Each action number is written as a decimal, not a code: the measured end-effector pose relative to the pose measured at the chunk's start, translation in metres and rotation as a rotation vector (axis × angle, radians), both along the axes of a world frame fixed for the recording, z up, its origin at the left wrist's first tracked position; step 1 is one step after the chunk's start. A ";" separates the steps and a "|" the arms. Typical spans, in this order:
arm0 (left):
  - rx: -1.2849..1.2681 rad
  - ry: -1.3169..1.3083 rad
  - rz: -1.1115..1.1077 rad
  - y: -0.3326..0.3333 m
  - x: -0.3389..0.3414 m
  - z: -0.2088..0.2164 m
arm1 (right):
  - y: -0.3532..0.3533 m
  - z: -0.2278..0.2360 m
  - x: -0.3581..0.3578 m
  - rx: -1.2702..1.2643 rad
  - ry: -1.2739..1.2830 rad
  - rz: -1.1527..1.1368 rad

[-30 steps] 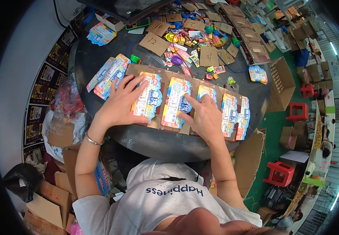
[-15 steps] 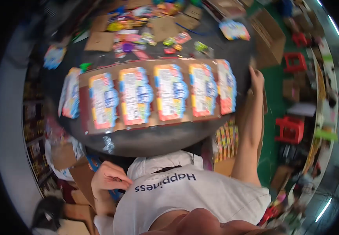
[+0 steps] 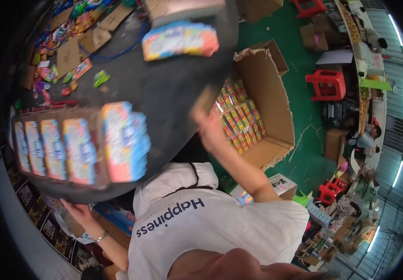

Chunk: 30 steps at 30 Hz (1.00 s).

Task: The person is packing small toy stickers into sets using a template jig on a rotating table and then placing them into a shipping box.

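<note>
My left hand [image 3: 79, 215] is beside the near left edge of the black round table [image 3: 173, 98]. Its fingers are stretched out and apart, and nothing shows in them. My right hand [image 3: 207, 127] is over the table's right edge, next to an open cardboard box [image 3: 266, 88]. Its fingers are closed around a small tan, block-like thing [image 3: 203, 101], too blurred to name. Several upright colourful packages [image 3: 124, 142], blue, pink and yellow with scalloped edges, stand in a row in a low brown tray [image 3: 99, 182] on the table's left.
Small yellow and red packs [image 3: 241, 119] fill part of the box. A stack of similar colourful cards [image 3: 180, 42] lies farther back. Loose wrapped sweets [image 3: 101, 78] and cardboard pieces [image 3: 71, 58] cover the far left. Red stools [image 3: 327, 85] stand on the green floor.
The view has swung right, so the tray now sits farther left and the box's inside shows. My left hand has moved from my shirt to the table edge, its fingers opening out.
</note>
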<state>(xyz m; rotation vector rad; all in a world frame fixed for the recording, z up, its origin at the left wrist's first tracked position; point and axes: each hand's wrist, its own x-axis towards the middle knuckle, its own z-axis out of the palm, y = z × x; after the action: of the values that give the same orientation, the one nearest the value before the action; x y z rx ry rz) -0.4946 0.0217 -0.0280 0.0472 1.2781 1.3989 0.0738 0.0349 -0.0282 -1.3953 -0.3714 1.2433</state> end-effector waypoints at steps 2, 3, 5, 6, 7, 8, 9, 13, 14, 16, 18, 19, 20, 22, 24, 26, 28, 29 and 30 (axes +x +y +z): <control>-0.032 0.006 -0.081 -0.028 0.074 -0.001 | -0.029 0.021 0.009 -0.067 0.370 0.682; 0.061 -0.212 -0.171 -0.046 0.114 0.007 | -0.027 0.034 0.019 -0.080 0.335 0.793; 0.209 -0.349 -0.288 -0.087 0.159 0.011 | -0.018 0.013 0.053 -0.079 0.259 0.746; 0.258 -0.299 -0.337 -0.097 0.183 -0.004 | -0.016 -0.038 0.097 -0.080 0.194 0.560; 0.154 -0.226 -0.169 -0.090 0.198 0.006 | -0.012 -0.080 0.132 -0.174 -0.018 0.349; 0.141 -0.237 -0.166 -0.079 0.187 0.004 | -0.005 -0.117 0.155 -0.276 -0.236 0.141; 0.045 -0.046 -0.025 -0.068 0.162 -0.003 | -0.005 -0.153 0.173 -0.348 -0.644 0.258; -0.206 0.194 0.243 0.005 0.034 0.009 | -0.004 -0.268 0.189 -0.608 -1.009 0.624; -0.313 0.189 0.289 0.021 0.024 0.020 | 0.004 -0.275 0.183 -0.598 -1.013 0.644; -0.294 0.205 0.241 0.022 -0.056 -0.015 | 0.012 -0.273 0.181 -0.740 -1.221 0.874; -0.215 0.297 0.106 0.054 -0.204 -0.005 | 0.011 -0.287 0.171 -0.642 -1.120 0.806; -0.190 0.315 0.030 0.058 -0.216 -0.012 | 0.006 -0.291 0.172 -0.628 -1.048 0.727; -0.202 0.291 0.028 0.064 -0.214 -0.034 | 0.002 -0.290 0.182 -0.625 -1.003 0.657; -0.331 0.434 0.035 0.091 -0.213 -0.019 | -0.002 -0.296 0.185 -0.579 -0.967 0.649; -0.428 0.342 -0.018 0.106 -0.209 0.009 | -0.002 -0.306 0.188 -0.518 -0.919 0.639; -0.404 0.978 0.051 0.111 -0.159 0.019 | -0.003 -0.309 0.192 -0.493 -0.838 0.586; -0.281 1.061 0.019 0.109 -0.059 0.045 | -0.007 -0.317 0.204 -0.446 -0.813 0.568; -0.148 1.173 0.006 0.108 -0.035 0.073 | -0.001 -0.324 0.202 -0.372 -0.762 0.556; -0.012 1.261 -0.040 0.106 0.049 0.095 | -0.010 -0.333 0.210 -0.375 -0.760 0.553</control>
<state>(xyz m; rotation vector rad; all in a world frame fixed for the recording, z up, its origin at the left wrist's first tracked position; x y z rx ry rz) -0.4460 0.1279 0.0673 1.0759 2.2553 1.3087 0.2840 0.0247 -0.3616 -2.1730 -1.1522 1.2008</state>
